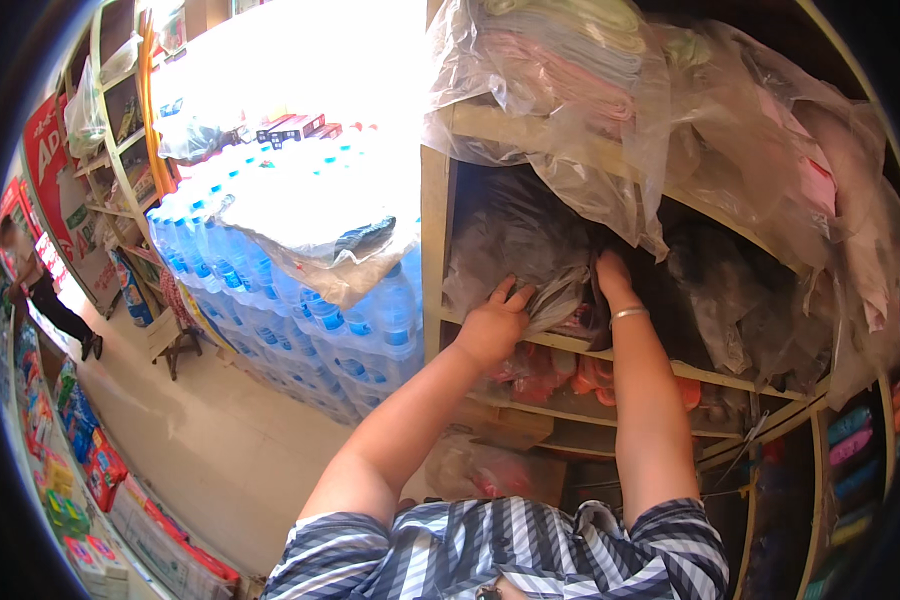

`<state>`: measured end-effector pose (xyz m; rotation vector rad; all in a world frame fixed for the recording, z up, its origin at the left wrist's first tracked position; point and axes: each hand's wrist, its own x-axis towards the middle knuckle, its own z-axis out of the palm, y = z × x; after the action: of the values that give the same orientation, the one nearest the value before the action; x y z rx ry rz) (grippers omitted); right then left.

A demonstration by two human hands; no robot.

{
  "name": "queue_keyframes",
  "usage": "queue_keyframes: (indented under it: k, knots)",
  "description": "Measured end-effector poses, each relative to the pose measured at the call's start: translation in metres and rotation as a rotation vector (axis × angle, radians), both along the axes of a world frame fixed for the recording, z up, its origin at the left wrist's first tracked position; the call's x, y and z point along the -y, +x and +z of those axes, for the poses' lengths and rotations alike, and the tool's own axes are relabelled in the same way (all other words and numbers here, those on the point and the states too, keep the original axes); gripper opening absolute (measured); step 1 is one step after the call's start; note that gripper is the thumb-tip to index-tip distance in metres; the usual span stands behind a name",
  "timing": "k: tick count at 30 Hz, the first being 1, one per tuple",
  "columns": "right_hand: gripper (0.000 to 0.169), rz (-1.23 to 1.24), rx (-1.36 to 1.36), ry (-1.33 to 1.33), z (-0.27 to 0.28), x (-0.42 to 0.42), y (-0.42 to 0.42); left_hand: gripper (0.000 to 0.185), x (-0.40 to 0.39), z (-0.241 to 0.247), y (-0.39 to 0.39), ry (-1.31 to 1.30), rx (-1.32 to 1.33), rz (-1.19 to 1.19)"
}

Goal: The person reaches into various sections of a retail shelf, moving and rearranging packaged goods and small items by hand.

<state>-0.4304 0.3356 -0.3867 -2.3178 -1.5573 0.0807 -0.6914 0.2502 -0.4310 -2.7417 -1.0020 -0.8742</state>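
My left hand (499, 322) lies on a crumpled clear plastic bag (517, 232) at the front of a shelf compartment, two fingers spread over the film. What the bag holds looks dark and is hard to make out. Deeper in the same compartment is my right hand (613, 277), with a bracelet (630, 313) at the wrist. Its fingers disappear into shadow beside a dark piece of material (600, 322) that hangs over the shelf edge (570, 345). Whether those fingers grip anything is hidden.
Plastic-wrapped folded textiles (562, 67) overhang from the shelf above. Pink-red items in plastic (547, 375) fill the shelf below. Stacked packs of bottled water (292, 300) stand at left, near a small wooden stool (172, 337). A person (37, 285) stands farther off in the aisle.
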Motion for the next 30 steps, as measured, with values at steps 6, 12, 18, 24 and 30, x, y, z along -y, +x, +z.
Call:
queue_keyframes:
  k: [6, 12, 18, 24, 30]
  knots:
    - [0.034, 0.178, -0.014, 0.170, 0.005, 0.055, 0.017, 0.022, -0.004, 0.009, -0.002, 0.078, 0.020, 0.007]
    - [0.028, 0.437, 0.016, 0.782, 0.071, 0.051, -0.020, 0.023, -0.018, 0.002, 0.001, 0.036, 0.126, -0.076]
    - [0.034, 0.946, 0.645, 0.505, 0.061, 0.039, -0.147, 0.019, -0.023, -0.012, 0.001, 0.033, 0.137, -0.043]
    - [0.047, 0.512, 0.261, 0.681, 0.054, -0.089, -0.114, 0.020, -0.026, -0.015, 0.003, 0.060, 0.166, -0.075]
    - [0.043, 0.140, 0.110, 0.610, 0.048, -0.098, -0.014, 0.017, -0.025, -0.009, -0.001, -0.042, 0.204, -0.115]
